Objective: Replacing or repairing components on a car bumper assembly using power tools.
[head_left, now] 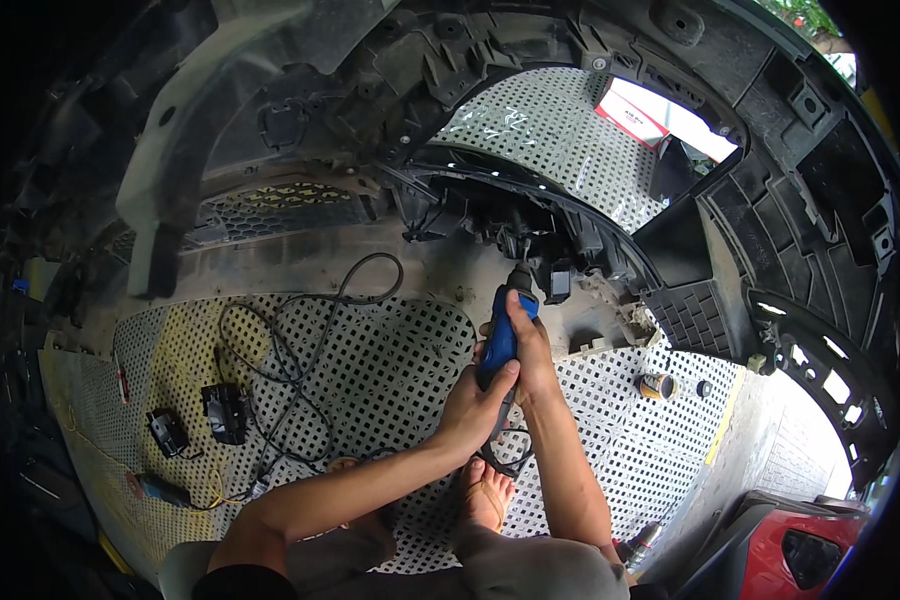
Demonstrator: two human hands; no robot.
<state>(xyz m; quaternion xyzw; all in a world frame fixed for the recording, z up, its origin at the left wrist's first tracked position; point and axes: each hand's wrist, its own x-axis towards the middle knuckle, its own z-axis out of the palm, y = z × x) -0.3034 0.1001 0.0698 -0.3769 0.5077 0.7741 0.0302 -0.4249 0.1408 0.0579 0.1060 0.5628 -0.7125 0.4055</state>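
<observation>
Both my hands are wrapped around a slim blue and black power tool, which looks like a rotary grinder. My left hand closes round its rear part, thumb along the side. Farther forward, my right hand grips the body, with its thumb laid on top near the black nose. The tool points away from me, its tip at the inner side of a large black car bumper. Whether the tip touches the plastic cannot be made out. Beside the tip sits a small black block-shaped part on the bumper.
A black cable loops over the perforated mat. Two black parts and a blue-black tool lie at left. On the right are an open can, a black cap and a red panel. My feet are below.
</observation>
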